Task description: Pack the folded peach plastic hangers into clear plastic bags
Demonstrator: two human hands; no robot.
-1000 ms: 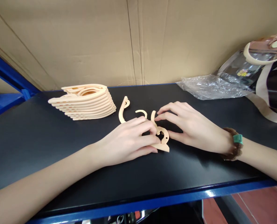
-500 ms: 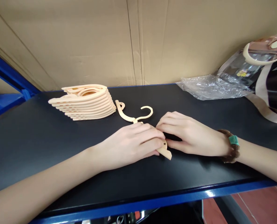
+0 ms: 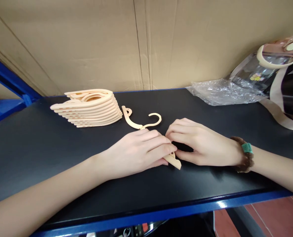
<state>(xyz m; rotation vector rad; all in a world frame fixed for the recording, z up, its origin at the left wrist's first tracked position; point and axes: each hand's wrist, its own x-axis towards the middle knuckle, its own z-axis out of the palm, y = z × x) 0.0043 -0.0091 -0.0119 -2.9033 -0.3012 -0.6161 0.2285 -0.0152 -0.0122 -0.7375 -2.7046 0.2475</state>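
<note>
A cream plastic hanger (image 3: 134, 124) lies on the black tabletop (image 3: 146, 194), its hook pointing to the back and its near arm under my fingers. My left hand (image 3: 142, 149) is closed over that near arm, whose end sticks out past the fingertips. My right hand (image 3: 194, 141) is curled at the hanger's right side, fingertips against it and touching my left fingers; the exact grip is partly hidden. To the left stands a neat stack of folded cream hangers (image 3: 92, 110), close to the hanger's far arm.
Crumpled clear plastic (image 3: 222, 92) lies at the back right beside a transparent bottle (image 3: 264, 70) with a brown lid and a beige strap. A cardboard wall (image 3: 99, 42) rises behind the table, with a blue frame (image 3: 10, 79) at the left.
My right thumb and fingertips have shifted slightly in over the hanger's near arm, covering more of its hole. My left hand has barely moved.
</note>
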